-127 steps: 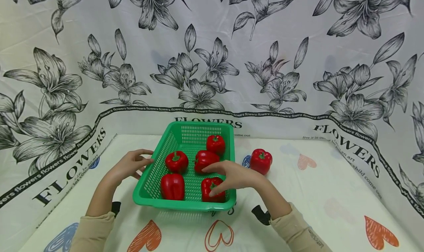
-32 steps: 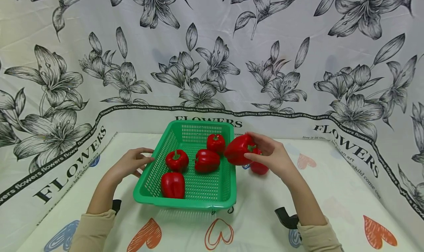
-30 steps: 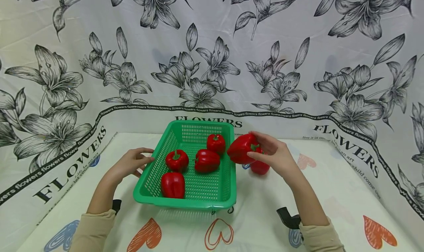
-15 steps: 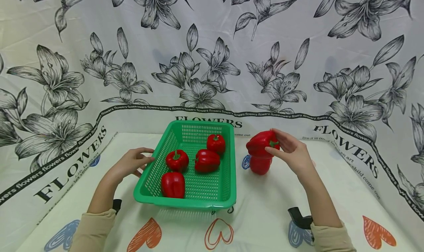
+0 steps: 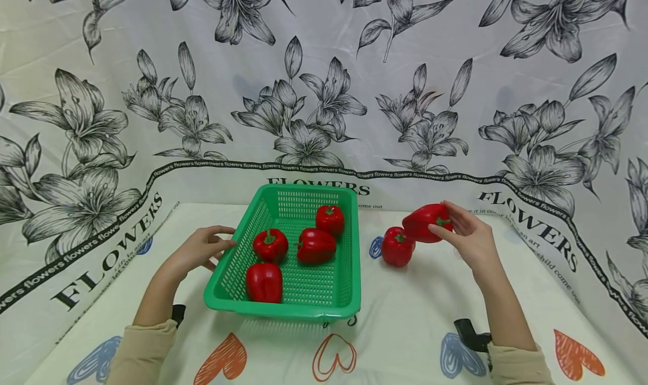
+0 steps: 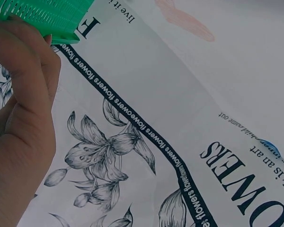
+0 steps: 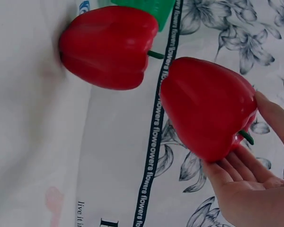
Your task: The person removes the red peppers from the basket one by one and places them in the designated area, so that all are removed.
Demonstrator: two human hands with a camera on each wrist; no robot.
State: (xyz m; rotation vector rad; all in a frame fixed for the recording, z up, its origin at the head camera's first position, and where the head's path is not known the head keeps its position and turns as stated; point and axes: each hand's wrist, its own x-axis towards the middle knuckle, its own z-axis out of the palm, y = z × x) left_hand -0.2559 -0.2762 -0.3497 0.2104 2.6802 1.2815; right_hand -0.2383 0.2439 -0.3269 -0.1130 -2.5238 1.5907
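Observation:
My right hand (image 5: pixel 468 236) holds a red bell pepper (image 5: pixel 424 223) in the air, thumb on one side and fingers on the other. In the right wrist view, the pepper's green stem (image 7: pixel 246 137) faces the palm. Just left of it, a second bell pepper (image 5: pixel 397 249) stands on the table, stem up. My left hand (image 5: pixel 197 251) holds the left rim of a green plastic basket (image 5: pixel 283 312) with curved fingers. Several red bell peppers (image 5: pixel 316 246) lie apart in the basket. In the left wrist view, part of the basket's edge hides behind my fingers (image 6: pixel 26 61).
A pale cloth (image 5: pixel 405 328) printed with hearts covers the table. Behind it rises a white curtain (image 5: pixel 324 115) with black flower drawings. Cloth stretches right of the basket, around the standing pepper. Black wrist mounts (image 5: pixel 473 335) sit below the hands.
My right hand took the bell pepper from the basket's near right corner and carried it over the right rim, past the standing pepper, further right. My left hand and the basket stayed in place.

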